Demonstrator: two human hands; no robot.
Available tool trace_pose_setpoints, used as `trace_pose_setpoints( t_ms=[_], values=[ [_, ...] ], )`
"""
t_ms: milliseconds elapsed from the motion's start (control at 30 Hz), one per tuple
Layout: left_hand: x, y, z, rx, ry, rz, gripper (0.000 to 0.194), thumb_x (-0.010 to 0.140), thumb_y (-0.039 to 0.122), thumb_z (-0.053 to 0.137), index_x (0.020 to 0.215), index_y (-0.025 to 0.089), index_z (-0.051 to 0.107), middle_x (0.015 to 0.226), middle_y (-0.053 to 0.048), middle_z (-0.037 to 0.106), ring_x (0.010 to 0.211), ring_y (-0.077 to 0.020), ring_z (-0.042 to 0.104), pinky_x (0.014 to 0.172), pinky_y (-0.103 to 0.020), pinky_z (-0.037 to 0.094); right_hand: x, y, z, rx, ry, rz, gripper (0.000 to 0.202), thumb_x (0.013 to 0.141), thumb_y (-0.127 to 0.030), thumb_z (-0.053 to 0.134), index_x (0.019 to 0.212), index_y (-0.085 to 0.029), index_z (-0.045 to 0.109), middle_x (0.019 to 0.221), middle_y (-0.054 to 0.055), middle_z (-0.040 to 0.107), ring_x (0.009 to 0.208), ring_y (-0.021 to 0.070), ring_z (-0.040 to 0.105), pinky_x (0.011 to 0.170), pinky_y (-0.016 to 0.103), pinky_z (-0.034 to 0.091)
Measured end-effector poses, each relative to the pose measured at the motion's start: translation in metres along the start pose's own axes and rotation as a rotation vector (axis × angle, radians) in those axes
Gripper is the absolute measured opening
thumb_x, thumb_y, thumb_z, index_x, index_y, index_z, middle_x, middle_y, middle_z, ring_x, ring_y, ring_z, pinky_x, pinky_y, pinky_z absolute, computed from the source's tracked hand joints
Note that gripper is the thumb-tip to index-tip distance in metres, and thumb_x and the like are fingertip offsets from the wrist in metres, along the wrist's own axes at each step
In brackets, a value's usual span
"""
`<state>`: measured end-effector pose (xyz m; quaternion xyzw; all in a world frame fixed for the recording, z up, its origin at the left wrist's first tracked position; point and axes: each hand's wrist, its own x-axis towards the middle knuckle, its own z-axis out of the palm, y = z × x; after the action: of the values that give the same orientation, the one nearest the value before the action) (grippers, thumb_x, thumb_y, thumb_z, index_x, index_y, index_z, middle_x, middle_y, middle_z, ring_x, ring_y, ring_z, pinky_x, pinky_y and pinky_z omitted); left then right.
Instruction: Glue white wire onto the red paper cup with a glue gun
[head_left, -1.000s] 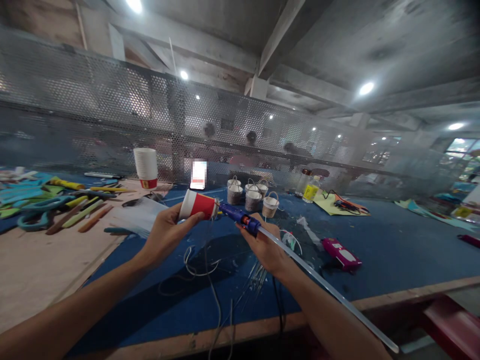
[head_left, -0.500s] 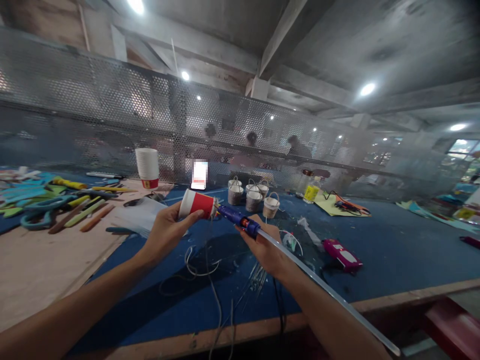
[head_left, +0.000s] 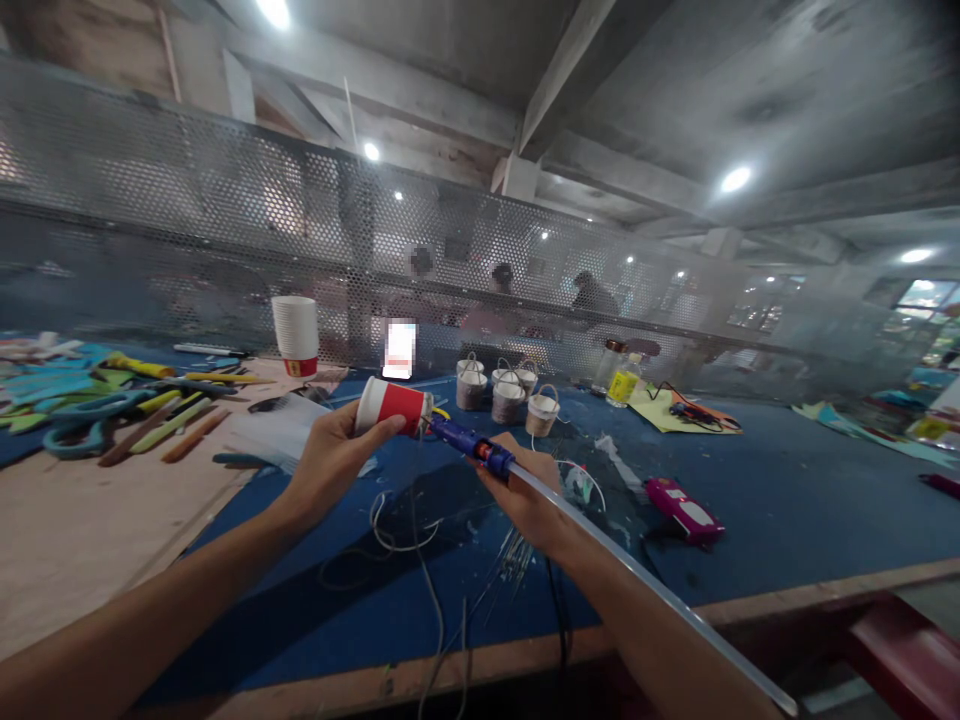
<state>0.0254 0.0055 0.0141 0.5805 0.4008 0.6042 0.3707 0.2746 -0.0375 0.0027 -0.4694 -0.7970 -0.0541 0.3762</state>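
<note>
We see a grey ceiling (head_left: 757, 60) with thick beams (head_left: 581, 65) and bright lights (head_left: 736, 179). In front of us stands a grey screen (head_left: 255, 200) full of little holes. On the far right we see a window (head_left: 930, 292). A red stool (head_left: 896, 645) is below our blue worktop (head_left: 810, 500).

We can read no words, numbers or signs. The yellow bottle label (head_left: 622, 385) is too small for us.

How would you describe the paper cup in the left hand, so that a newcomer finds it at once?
Start from the blue table, then find the left hand above it. This hand holds the red-and-white paper cup, tipped sideways, whereas the cup stack behind stands upright.
</note>
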Motion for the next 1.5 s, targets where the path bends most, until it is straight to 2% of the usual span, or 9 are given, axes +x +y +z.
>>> trace_pose_setpoints(
  t_ms=[400,533,633,767,933,1067,1200,1300,1500],
  values=[
    [0.003,0.002,0.001,-0.072,-0.018,-0.069,0.038,0.07,0.042,0.081,0.096,0.016,0.075,0.081,-0.005,0.076,0.064,-0.0188,0.065,0.059,-0.027,0.051,-0.001,-0.001,-0.002,0.042,-0.052,0.001,0.016,0.095,-0.036,0.055,0.096,-0.021,0.059,0.072,-0.001,0.064,0.062,0.0149,0.06,0.058,0.023,0.033],
    [0.005,0.0,0.001,-0.131,-0.014,-0.084,0.036,0.069,0.039,0.082,0.095,0.016,0.074,0.082,-0.005,0.076,0.068,-0.0188,0.066,0.062,-0.026,0.052,0.001,-0.001,0.002,0.087,-0.042,0.078,0.022,0.093,-0.043,0.057,0.094,-0.021,0.061,0.073,0.0,0.064,0.064,0.0168,0.061,0.06,0.024,0.037],
    [0.007,-0.001,0.001,-0.231,-0.019,-0.113,0.033,0.071,0.036,0.082,0.096,0.015,0.074,0.085,-0.005,0.077,0.073,-0.0186,0.068,0.066,-0.026,0.053,0.006,-0.001,0.004,0.285,-0.038,0.238,0.032,0.09,-0.052,0.058,0.089,-0.021,0.062,0.066,0.0,0.061,0.06,0.0168,0.059,0.059,0.026,0.04],
    [0.008,0.003,0.002,-0.36,0.005,-0.199,0.033,0.066,0.03,0.085,0.093,0.015,0.073,0.082,-0.004,0.077,0.072,-0.0189,0.07,0.068,-0.027,0.055,0.015,0.002,0.004,0.732,-0.118,0.422,0.036,0.088,-0.055,0.058,0.084,-0.019,0.057,0.048,-0.007,0.045,0.045,0.0111,0.046,0.054,0.025,0.04],
    [0.009,0.006,0.002,-0.445,-0.005,-0.225,0.026,0.066,0.025,0.085,0.087,0.016,0.072,0.08,-0.003,0.077,0.07,-0.0171,0.07,0.068,-0.027,0.056,0.022,0.019,0.01,1.066,-0.138,0.522,0.034,0.085,-0.051,0.061,0.089,-0.018,0.054,0.061,-0.007,0.047,0.044,0.007,0.042,0.047,0.021,0.034],
    [0.008,0.006,0.002,-0.438,-0.011,-0.218,0.023,0.068,0.027,0.084,0.087,0.017,0.073,0.082,-0.003,0.077,0.075,-0.017,0.07,0.073,-0.028,0.055,0.021,0.039,0.02,0.838,-0.163,0.602,0.041,0.08,-0.055,0.065,0.086,-0.014,0.06,0.07,-0.001,0.058,0.057,0.0098,0.052,0.054,0.022,0.039],
    [0.007,0.006,0.003,-0.398,-0.062,-0.166,0.025,0.07,0.03,0.083,0.09,0.017,0.075,0.088,-0.004,0.077,0.082,-0.0172,0.068,0.081,-0.028,0.053,0.019,0.055,0.026,0.516,-0.257,0.631,0.047,0.074,-0.06,0.067,0.061,-0.018,0.05,0.055,-0.007,0.04,0.051,0.0077,0.036,0.048,0.022,0.024],
    [0.006,0.003,0.003,-0.374,-0.067,-0.136,0.026,0.069,0.032,0.083,0.089,0.016,0.075,0.089,-0.005,0.077,0.083,-0.0185,0.068,0.083,-0.03,0.051,0.018,0.06,0.027,0.354,-0.286,0.578,0.052,0.072,-0.061,0.066,0.054,-0.02,0.04,0.052,-0.008,0.029,0.049,0.0071,0.027,0.048,0.024,0.016],
    [0.007,0.0,0.003,-0.363,-0.054,-0.151,0.025,0.068,0.031,0.082,0.089,0.018,0.076,0.086,-0.004,0.076,0.078,-0.0179,0.067,0.079,-0.03,0.051,0.017,0.058,0.032,0.073,-0.259,0.496,0.055,0.078,-0.061,0.061,0.049,-0.02,0.041,0.049,-0.006,0.033,0.049,0.0092,0.032,0.049,0.026,0.016]
  ],
)
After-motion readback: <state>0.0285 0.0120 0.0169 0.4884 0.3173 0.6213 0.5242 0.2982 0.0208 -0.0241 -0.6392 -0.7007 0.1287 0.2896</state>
